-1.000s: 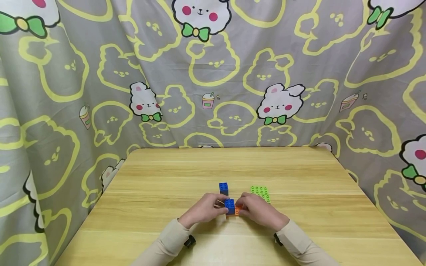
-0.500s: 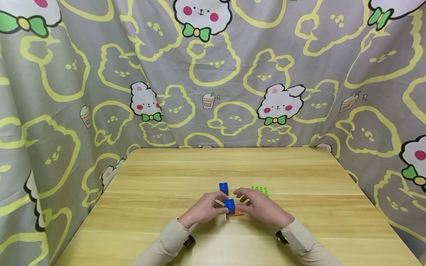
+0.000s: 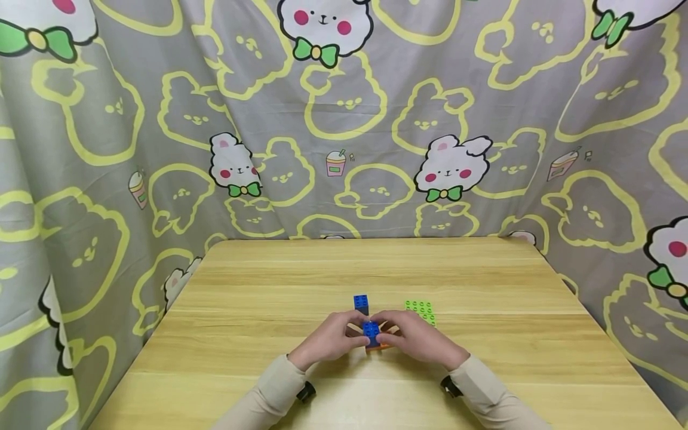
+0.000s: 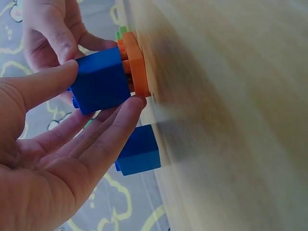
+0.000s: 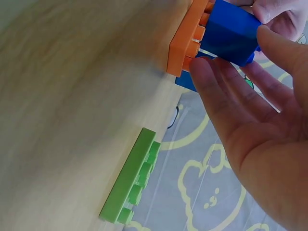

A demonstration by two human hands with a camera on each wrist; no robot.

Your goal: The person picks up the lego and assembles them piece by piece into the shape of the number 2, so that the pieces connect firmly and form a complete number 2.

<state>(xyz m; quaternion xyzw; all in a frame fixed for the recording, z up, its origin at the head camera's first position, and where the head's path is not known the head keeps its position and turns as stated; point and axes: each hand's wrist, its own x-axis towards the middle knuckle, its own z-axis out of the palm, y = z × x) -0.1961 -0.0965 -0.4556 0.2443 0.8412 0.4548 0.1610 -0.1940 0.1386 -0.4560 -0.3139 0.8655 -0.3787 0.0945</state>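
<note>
- Block (image 3: 371, 329), blue, studs up: between the two hands, equally near each, directly above the plate.
- Plate (image 4: 139, 70), orange: beneath; its studs show under the block, though whether any have engaged is hard to tell.
- Left hand (image 3: 335, 336): thumb and fingers pinch the block.
- Right hand (image 3: 416, 337): same, opposite side.
- Second block (image 3: 361, 301), blue: just beyond, limiting forward room.
- Green plate (image 3: 421, 307): beyond right hand.
- Bench (image 3: 269, 269): wide both sides; far edge well apart.

On the wooden table (image 3: 344, 269) we see an orange plate (image 4: 138, 65), with a blue block (image 3: 361, 302) and green plate (image 3: 421, 308) beyond it.
</note>
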